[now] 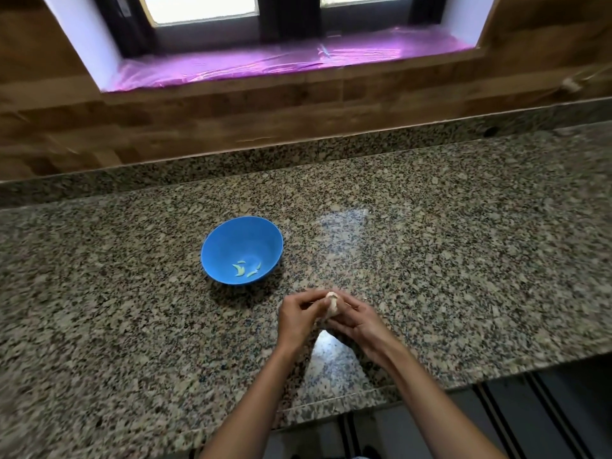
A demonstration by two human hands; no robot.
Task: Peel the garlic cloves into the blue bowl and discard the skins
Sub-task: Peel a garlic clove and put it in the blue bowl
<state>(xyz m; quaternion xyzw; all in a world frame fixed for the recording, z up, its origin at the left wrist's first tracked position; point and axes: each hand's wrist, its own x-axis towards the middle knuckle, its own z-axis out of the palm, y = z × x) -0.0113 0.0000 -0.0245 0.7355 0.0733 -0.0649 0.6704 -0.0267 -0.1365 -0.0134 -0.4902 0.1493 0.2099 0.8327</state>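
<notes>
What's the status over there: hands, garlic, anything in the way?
Left hand and right hand both grip the garlic. Blue bowl holds a few peeled cloves. Nothing between hands and bowl.

We are in a home kitchen, and we can tell from the long speckled stone counter [463, 243], the brown wood-look wall [49, 127] behind it, the window [202, 8] above with a shiny pink sheet [265, 61] along its bottom, and one more thing on the counter: a blue bowl [212, 240] with a few peeled garlic bits [239, 270] inside.
</notes>
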